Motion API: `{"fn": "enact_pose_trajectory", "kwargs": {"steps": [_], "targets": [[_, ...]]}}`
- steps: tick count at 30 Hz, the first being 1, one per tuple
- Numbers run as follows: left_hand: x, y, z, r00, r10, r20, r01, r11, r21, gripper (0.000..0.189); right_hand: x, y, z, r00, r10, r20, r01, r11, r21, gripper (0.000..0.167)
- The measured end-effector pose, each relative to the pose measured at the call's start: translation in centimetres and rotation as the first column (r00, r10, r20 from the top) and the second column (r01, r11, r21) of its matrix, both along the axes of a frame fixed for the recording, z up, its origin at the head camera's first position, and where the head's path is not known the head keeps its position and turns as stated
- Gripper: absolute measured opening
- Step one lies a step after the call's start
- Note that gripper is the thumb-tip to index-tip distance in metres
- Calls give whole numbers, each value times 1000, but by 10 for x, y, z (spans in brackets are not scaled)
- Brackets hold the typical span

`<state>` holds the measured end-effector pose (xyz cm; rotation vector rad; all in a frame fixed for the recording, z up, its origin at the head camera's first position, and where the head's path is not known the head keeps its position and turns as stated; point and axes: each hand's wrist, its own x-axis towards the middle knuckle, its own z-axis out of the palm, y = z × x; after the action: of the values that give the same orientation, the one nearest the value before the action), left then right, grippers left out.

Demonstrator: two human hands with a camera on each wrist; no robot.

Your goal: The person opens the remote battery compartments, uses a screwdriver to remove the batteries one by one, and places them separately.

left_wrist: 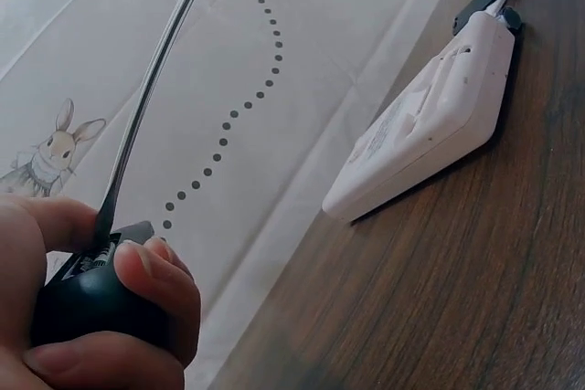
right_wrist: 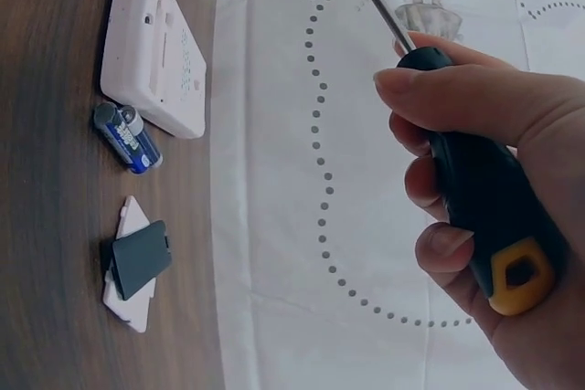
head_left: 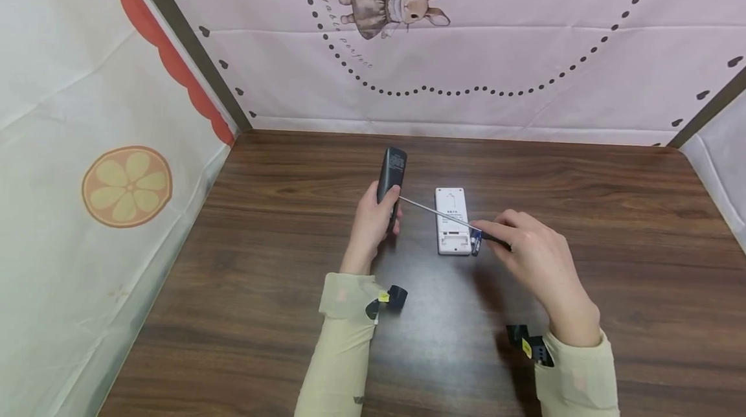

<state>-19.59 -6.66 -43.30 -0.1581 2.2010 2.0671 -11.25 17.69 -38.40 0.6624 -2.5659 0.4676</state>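
In the head view my left hand [head_left: 372, 221] holds a black remote control [head_left: 394, 168] upright, its labelled back showing. My right hand [head_left: 539, 255] grips a screwdriver [right_wrist: 489, 194] by its black handle with a yellow end. The screwdriver's long metal shaft reaches across to the black remote. Its tip is at the open battery compartment in the left wrist view, where part of a battery [left_wrist: 99, 258] shows beside my fingers. Between the hands lies a white remote control [head_left: 451, 201], back up, its battery compartment bare. Two blue batteries [right_wrist: 128, 139] lie beside it.
A dark battery cover [right_wrist: 142, 258] lies on top of a white battery cover [right_wrist: 137, 315] on the wooden table [head_left: 280, 242]. A pale printed cloth [head_left: 495, 48] with a rabbit hangs behind the table, and another cloth [head_left: 70, 261] stands at the left.
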Motion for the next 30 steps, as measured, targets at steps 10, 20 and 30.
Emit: {"fn": "enact_pose_trajectory", "kwargs": {"steps": [10,20,30], "targets": [[-1,-2,4,997,-65,32,66,998,-5,30,3,0,9,1000,1,-18,-1,999,35,40],[2,-3,4,993,-103,52,99,993,69,28,2,6,8,998,30,58,-33,998,45,40],[3,1,4,992,-107,67,103,993,64,30,4,0,5,996,77,53,-79,996,36,40]]}}
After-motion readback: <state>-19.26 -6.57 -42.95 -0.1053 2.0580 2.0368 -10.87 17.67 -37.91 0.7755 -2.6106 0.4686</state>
